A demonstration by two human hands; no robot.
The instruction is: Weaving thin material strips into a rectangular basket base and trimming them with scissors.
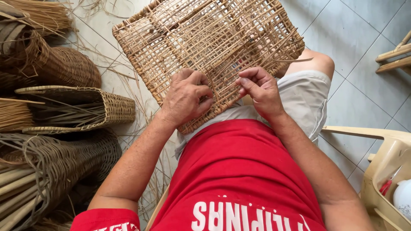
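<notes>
Nearest is the red shirt point(239, 171) and pale shorts point(304, 102) of the seated person, with a beige plastic chair point(385, 162) at the near right. On the lap rests a flat square woven panel point(205, 38), tilted away toward the far side, its near edge against the belly. The left hand point(186, 98) is curled into a loose fist on the panel's near edge, fingers pressed down on the weave; whether it pinches a strand I cannot tell. The right hand point(261, 92) is just beside it, fingers bent, thumb and forefinger closed on a thin cane strand point(231, 87) that runs into the panel. At the left lie woven baskets point(85, 109), and farther off bundles of cane point(38, 15) on the grey tiled floor point(355, 34).
</notes>
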